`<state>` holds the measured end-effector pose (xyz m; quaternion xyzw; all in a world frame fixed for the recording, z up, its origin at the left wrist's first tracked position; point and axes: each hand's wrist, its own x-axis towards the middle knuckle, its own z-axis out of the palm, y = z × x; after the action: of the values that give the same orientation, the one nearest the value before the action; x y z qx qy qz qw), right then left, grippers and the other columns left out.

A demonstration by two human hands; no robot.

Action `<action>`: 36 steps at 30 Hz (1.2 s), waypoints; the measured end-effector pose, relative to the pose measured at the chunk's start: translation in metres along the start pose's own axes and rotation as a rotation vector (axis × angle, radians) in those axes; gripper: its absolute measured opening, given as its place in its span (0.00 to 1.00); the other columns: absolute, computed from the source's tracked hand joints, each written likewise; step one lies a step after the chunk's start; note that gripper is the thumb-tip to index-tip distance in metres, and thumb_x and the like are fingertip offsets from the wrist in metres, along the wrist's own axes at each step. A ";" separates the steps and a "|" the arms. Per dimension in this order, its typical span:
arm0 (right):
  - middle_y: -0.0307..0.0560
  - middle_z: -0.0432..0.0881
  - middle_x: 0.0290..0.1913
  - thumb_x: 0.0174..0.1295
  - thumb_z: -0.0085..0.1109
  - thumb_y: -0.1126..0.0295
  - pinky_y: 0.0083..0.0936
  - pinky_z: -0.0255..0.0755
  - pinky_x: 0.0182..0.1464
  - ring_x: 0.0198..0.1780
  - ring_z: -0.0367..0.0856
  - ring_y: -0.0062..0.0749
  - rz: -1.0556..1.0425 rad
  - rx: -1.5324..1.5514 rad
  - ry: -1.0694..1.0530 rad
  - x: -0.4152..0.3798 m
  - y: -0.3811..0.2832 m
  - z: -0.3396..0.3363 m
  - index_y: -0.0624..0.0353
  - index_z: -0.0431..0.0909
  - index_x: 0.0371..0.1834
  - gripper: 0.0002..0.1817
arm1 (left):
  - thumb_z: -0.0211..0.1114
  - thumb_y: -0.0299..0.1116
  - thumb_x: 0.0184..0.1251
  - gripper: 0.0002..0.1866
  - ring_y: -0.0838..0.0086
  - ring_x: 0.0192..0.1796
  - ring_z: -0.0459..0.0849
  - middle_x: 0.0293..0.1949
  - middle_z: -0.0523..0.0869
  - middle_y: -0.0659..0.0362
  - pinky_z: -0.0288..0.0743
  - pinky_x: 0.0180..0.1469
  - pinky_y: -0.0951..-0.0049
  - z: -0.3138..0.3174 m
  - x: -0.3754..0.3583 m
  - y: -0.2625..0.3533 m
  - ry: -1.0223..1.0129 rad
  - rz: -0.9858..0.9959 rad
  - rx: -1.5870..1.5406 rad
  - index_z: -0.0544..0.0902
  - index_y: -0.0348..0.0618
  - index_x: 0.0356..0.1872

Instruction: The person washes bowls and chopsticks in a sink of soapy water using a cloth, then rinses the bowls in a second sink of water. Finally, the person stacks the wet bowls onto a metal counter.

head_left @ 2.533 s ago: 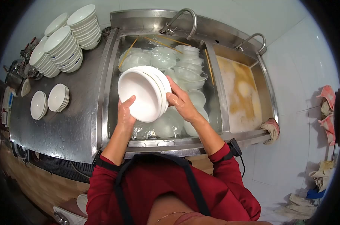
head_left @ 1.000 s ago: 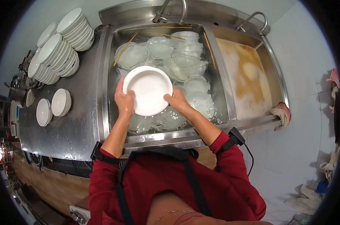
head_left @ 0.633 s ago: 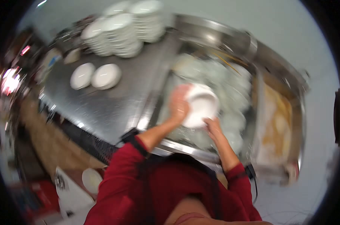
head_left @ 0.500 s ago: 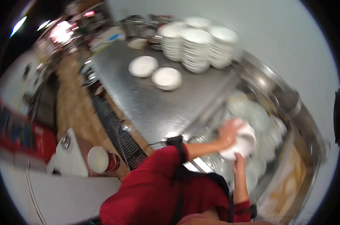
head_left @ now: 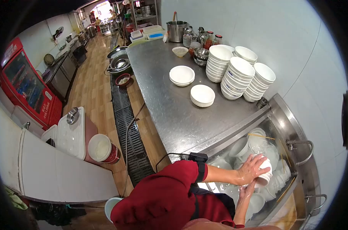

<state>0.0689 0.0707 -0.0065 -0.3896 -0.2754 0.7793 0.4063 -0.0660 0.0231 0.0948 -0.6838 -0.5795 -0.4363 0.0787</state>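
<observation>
A white bowl is tilted between my two hands above the sink. My left hand is spread over its upper side, fingers curved onto it. From below, my right hand grips the bowl's lower edge; some of its fingers are hidden. Under and around the hands, the sink water holds many white bowls, several of them tilted or lying on their sides. Pale chopsticks lie at the sink's right side, and another chopstick crosses its far end.
Tall stacks of white bowls stand on the steel counter, with shorter stacks nearer. Metal taps rise along the right. Left are a floor drain, a bucket and a red fridge.
My view has swung and steadied, so the counter appears farther right. The bowl has turned in my hands, its hollow no longer facing me, and my left hand spreads across it.
</observation>
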 end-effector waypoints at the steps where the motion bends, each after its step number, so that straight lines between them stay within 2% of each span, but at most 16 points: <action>1: 0.41 0.73 0.57 0.65 0.50 0.51 0.32 0.75 0.51 0.53 0.76 0.34 0.006 0.102 -0.017 0.000 -0.002 0.002 0.56 0.64 0.62 0.28 | 0.63 0.33 0.47 0.29 0.49 0.66 0.59 0.63 0.62 0.45 0.57 0.59 0.41 0.003 0.000 -0.001 0.001 0.002 0.001 0.73 0.55 0.57; 3: 0.42 0.72 0.59 0.65 0.49 0.51 0.33 0.73 0.54 0.56 0.74 0.34 -0.014 0.023 -0.075 0.005 -0.009 0.005 0.56 0.64 0.62 0.28 | 0.61 0.35 0.49 0.27 0.48 0.66 0.60 0.64 0.63 0.45 0.55 0.61 0.41 -0.002 0.006 0.006 0.066 0.102 0.073 0.74 0.56 0.57; 4: 0.42 0.72 0.59 0.65 0.49 0.51 0.34 0.72 0.55 0.57 0.73 0.35 -0.043 -0.009 -0.101 0.016 -0.008 -0.008 0.56 0.64 0.63 0.28 | 0.58 0.35 0.52 0.26 0.49 0.66 0.60 0.63 0.64 0.45 0.55 0.62 0.43 -0.021 0.012 0.012 -0.041 0.051 -0.013 0.74 0.58 0.57; 7: 0.44 0.73 0.58 0.65 0.52 0.57 0.38 0.73 0.54 0.56 0.74 0.37 -0.060 -0.086 0.071 0.013 -0.020 0.000 0.58 0.66 0.61 0.25 | 0.56 0.28 0.51 0.29 0.55 0.64 0.65 0.58 0.71 0.49 0.57 0.65 0.55 0.005 0.018 -0.016 0.008 -0.083 -0.016 0.73 0.61 0.59; 9: 0.45 0.80 0.47 0.59 0.61 0.65 0.34 0.78 0.45 0.45 0.81 0.34 -0.154 -0.210 0.114 0.013 -0.018 -0.007 0.63 0.73 0.53 0.20 | 0.52 0.25 0.51 0.27 0.58 0.61 0.69 0.57 0.74 0.51 0.57 0.65 0.56 0.004 0.017 -0.034 0.012 -0.194 -0.116 0.75 0.52 0.57; 10: 0.46 0.81 0.43 0.54 0.65 0.66 0.32 0.79 0.40 0.40 0.82 0.33 -0.200 -0.296 0.192 -0.001 -0.025 0.005 0.65 0.74 0.50 0.21 | 0.51 0.25 0.49 0.25 0.55 0.58 0.72 0.55 0.76 0.51 0.59 0.64 0.57 0.009 0.014 -0.049 0.154 -0.172 -0.444 0.76 0.47 0.54; 11: 0.48 0.82 0.40 0.50 0.66 0.66 0.31 0.80 0.33 0.36 0.83 0.33 -0.203 -0.332 0.210 -0.006 -0.025 -0.002 0.66 0.74 0.49 0.24 | 0.50 0.16 0.45 0.28 0.57 0.56 0.73 0.50 0.78 0.52 0.64 0.59 0.61 -0.013 0.023 -0.037 0.092 -0.255 -0.434 0.76 0.45 0.52; 14: 0.51 0.81 0.27 0.51 0.61 0.61 0.18 0.68 0.10 0.17 0.77 0.27 -0.144 -0.556 0.164 -0.044 -0.054 0.027 0.73 0.74 0.42 0.23 | 0.49 0.15 0.44 0.29 0.55 0.52 0.77 0.46 0.80 0.49 0.68 0.56 0.63 -0.006 0.013 -0.052 -0.037 -0.607 -0.406 0.77 0.46 0.53; 17: 0.52 0.81 0.27 0.50 0.59 0.62 0.19 0.65 0.10 0.19 0.78 0.27 -0.042 -0.756 0.152 -0.058 -0.081 0.040 0.74 0.76 0.41 0.23 | 0.46 0.14 0.38 0.33 0.62 0.51 0.80 0.45 0.82 0.48 0.71 0.54 0.69 -0.011 0.010 -0.053 -0.084 -0.814 -0.780 0.76 0.43 0.53; 21: 0.56 0.82 0.26 0.49 0.59 0.62 0.30 0.73 0.18 0.22 0.81 0.36 0.046 -1.118 0.200 -0.048 -0.099 0.049 0.73 0.75 0.42 0.23 | 0.45 0.14 0.37 0.34 0.64 0.49 0.81 0.44 0.83 0.48 0.71 0.52 0.72 0.002 0.004 -0.062 -0.089 -0.877 -0.847 0.76 0.41 0.54; 23: 0.60 0.81 0.27 0.48 0.60 0.61 0.40 0.75 0.33 0.29 0.82 0.48 -0.422 -1.494 0.301 -0.038 -0.096 0.043 0.71 0.74 0.40 0.23 | 0.45 0.13 0.37 0.34 0.64 0.49 0.81 0.44 0.83 0.50 0.71 0.53 0.72 0.007 0.003 -0.060 -0.123 -0.932 -0.809 0.76 0.40 0.54; 26: 0.60 0.81 0.28 0.48 0.61 0.59 0.45 0.72 0.41 0.34 0.81 0.54 -0.353 -1.769 0.328 -0.034 -0.109 0.061 0.67 0.73 0.38 0.22 | 0.46 0.13 0.38 0.34 0.66 0.48 0.81 0.44 0.83 0.51 0.71 0.52 0.73 0.020 -0.002 -0.056 -0.098 -0.868 -0.762 0.75 0.40 0.54; 29: 0.59 0.81 0.27 0.50 0.61 0.52 0.44 0.72 0.37 0.33 0.81 0.53 -0.400 -1.926 0.331 -0.020 -0.108 0.065 0.65 0.74 0.36 0.24 | 0.47 0.13 0.39 0.33 0.68 0.48 0.81 0.43 0.83 0.50 0.72 0.51 0.73 0.013 -0.001 -0.045 -0.129 -0.875 -0.797 0.75 0.40 0.55; 32: 0.60 0.80 0.26 0.54 0.55 0.40 0.42 0.71 0.34 0.30 0.80 0.53 -0.564 -1.942 0.313 -0.016 -0.107 0.065 0.65 0.78 0.34 0.32 | 0.49 0.14 0.42 0.31 0.66 0.46 0.82 0.42 0.84 0.49 0.74 0.47 0.72 0.039 -0.018 -0.057 -0.093 -0.880 -0.805 0.75 0.40 0.55; 34: 0.63 0.80 0.29 0.54 0.53 0.38 0.44 0.71 0.37 0.34 0.80 0.55 -0.514 -1.864 0.361 -0.015 -0.106 0.062 0.65 0.78 0.37 0.34 | 0.49 0.16 0.45 0.30 0.62 0.44 0.83 0.41 0.84 0.48 0.75 0.46 0.68 0.058 -0.029 -0.074 -0.133 -0.846 -0.713 0.75 0.45 0.55; 36: 0.62 0.81 0.31 0.57 0.55 0.47 0.40 0.70 0.39 0.35 0.81 0.51 -0.573 -1.503 0.263 -0.027 -0.107 0.054 0.67 0.77 0.36 0.28 | 0.48 0.15 0.45 0.31 0.63 0.47 0.82 0.42 0.84 0.48 0.74 0.48 0.68 0.037 -0.018 -0.059 -0.060 -0.888 -0.790 0.75 0.46 0.55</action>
<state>0.0788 0.0972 0.1135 -0.5610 -0.7639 0.1997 0.2490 -0.0974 0.0509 0.0364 -0.3655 -0.6060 -0.5906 -0.3879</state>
